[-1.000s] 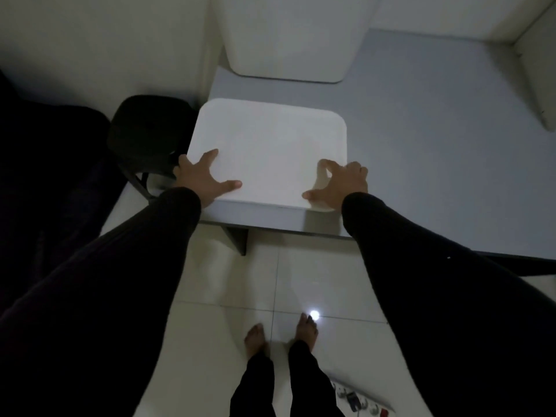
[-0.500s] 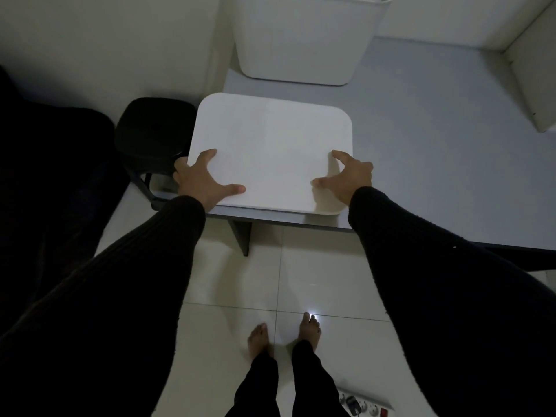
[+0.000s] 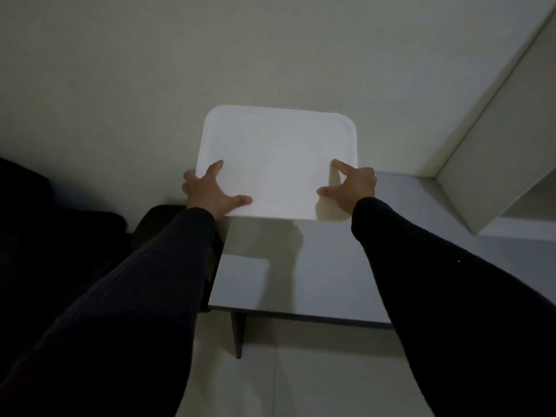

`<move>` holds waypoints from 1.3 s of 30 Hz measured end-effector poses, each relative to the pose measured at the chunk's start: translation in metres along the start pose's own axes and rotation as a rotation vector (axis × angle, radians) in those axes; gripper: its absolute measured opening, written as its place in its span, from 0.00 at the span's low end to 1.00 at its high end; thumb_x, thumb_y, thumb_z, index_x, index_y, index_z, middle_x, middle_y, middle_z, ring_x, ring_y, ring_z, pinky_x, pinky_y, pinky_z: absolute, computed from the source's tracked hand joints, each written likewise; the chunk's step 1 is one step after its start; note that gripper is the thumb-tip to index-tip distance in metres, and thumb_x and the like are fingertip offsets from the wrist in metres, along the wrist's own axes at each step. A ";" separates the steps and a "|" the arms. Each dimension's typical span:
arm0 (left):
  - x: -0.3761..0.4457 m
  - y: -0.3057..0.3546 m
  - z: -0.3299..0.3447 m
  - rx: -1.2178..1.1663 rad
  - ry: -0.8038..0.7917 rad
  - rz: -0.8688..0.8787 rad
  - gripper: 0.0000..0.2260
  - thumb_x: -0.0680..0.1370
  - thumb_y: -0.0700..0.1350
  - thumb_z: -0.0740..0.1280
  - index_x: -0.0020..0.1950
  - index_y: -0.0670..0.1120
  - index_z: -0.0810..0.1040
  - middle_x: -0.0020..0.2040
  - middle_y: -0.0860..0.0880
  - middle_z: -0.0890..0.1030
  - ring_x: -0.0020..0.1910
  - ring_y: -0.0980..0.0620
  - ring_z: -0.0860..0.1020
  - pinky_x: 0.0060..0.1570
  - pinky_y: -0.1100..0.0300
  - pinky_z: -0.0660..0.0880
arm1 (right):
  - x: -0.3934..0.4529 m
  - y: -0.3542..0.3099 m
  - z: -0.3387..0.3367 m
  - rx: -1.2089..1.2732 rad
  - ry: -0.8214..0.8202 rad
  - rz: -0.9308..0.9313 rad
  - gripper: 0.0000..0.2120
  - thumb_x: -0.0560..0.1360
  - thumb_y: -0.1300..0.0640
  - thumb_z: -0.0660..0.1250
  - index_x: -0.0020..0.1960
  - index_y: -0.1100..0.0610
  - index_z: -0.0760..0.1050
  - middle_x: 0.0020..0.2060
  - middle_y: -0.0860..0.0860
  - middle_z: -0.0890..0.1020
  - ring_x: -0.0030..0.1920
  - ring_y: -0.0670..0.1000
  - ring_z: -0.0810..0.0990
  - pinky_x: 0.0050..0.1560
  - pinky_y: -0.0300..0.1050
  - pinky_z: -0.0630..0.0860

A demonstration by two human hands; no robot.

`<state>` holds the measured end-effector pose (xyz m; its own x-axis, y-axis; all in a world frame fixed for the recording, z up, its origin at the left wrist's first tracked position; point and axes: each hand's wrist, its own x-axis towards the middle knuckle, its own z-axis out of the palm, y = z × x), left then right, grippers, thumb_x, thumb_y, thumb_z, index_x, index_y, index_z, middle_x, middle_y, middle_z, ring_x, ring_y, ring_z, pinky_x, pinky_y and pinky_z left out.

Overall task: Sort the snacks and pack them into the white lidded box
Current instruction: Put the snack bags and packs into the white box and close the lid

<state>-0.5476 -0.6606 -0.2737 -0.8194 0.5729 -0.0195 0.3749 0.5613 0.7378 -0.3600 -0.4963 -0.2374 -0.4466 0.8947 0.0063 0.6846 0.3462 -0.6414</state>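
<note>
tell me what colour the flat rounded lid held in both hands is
Plain white, with no pattern, seen in the head view: the flat rounded-corner lid.

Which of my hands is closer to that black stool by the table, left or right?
Left. The left hand grips the white lid's left edge, just above the black stool; the right hand holds the far side.

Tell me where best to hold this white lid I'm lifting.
Hold the white lid by its two near corners, coming in from the sides. It is a flat, thin, rounded panel, so thumbs on top with fingers wrapped under the edges, as the left hand and right hand grip it, should keep it level.
</note>
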 end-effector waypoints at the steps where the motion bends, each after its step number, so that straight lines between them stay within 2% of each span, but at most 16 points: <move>1: 0.007 0.011 -0.003 0.001 0.007 0.017 0.44 0.65 0.57 0.77 0.76 0.56 0.57 0.73 0.43 0.53 0.71 0.41 0.57 0.70 0.48 0.61 | 0.007 -0.006 -0.009 -0.023 0.017 -0.012 0.30 0.71 0.49 0.72 0.70 0.45 0.67 0.66 0.59 0.63 0.69 0.60 0.62 0.66 0.50 0.67; 11: 0.097 0.078 0.029 0.033 0.011 0.061 0.46 0.65 0.58 0.76 0.76 0.56 0.55 0.73 0.41 0.53 0.71 0.39 0.57 0.70 0.47 0.61 | 0.111 -0.012 -0.043 -0.127 0.072 -0.056 0.28 0.73 0.48 0.70 0.70 0.49 0.67 0.65 0.61 0.66 0.68 0.62 0.61 0.65 0.51 0.67; 17: 0.157 0.097 0.075 0.089 -0.037 -0.014 0.46 0.65 0.59 0.76 0.77 0.55 0.55 0.73 0.40 0.54 0.72 0.38 0.57 0.68 0.46 0.62 | 0.199 0.011 -0.030 -0.188 -0.030 -0.029 0.23 0.73 0.47 0.69 0.65 0.51 0.70 0.62 0.62 0.69 0.65 0.62 0.64 0.61 0.52 0.70; 21: 0.188 0.098 0.100 0.142 -0.063 -0.062 0.45 0.65 0.60 0.75 0.76 0.54 0.55 0.72 0.40 0.55 0.71 0.38 0.58 0.68 0.46 0.63 | 0.239 0.026 -0.014 -0.228 -0.104 -0.009 0.24 0.73 0.46 0.68 0.66 0.51 0.70 0.61 0.62 0.71 0.65 0.62 0.64 0.59 0.50 0.69; 28: 0.226 0.095 0.113 0.239 -0.106 -0.093 0.45 0.65 0.62 0.74 0.76 0.53 0.56 0.72 0.40 0.56 0.73 0.40 0.55 0.69 0.46 0.61 | 0.271 0.041 0.010 -0.310 -0.192 0.001 0.23 0.74 0.45 0.65 0.64 0.56 0.71 0.59 0.59 0.77 0.63 0.61 0.68 0.61 0.50 0.65; 33: 0.246 0.091 0.114 0.275 -0.130 -0.100 0.46 0.64 0.64 0.73 0.76 0.51 0.57 0.73 0.40 0.57 0.73 0.41 0.54 0.70 0.48 0.59 | 0.283 0.042 0.022 -0.330 -0.222 0.037 0.25 0.75 0.43 0.64 0.65 0.57 0.71 0.62 0.57 0.77 0.64 0.60 0.71 0.64 0.50 0.66; 39: 0.255 0.092 0.115 0.273 -0.113 -0.114 0.48 0.63 0.66 0.73 0.76 0.49 0.57 0.70 0.41 0.59 0.71 0.42 0.57 0.69 0.51 0.61 | 0.293 0.038 0.026 -0.328 -0.240 0.068 0.26 0.75 0.44 0.64 0.66 0.58 0.70 0.64 0.57 0.75 0.65 0.59 0.71 0.66 0.50 0.67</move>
<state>-0.6726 -0.3941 -0.2882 -0.8152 0.5513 -0.1776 0.3987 0.7566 0.5182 -0.4795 -0.2282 -0.2796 -0.4892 0.8408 -0.2317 0.8472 0.3950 -0.3553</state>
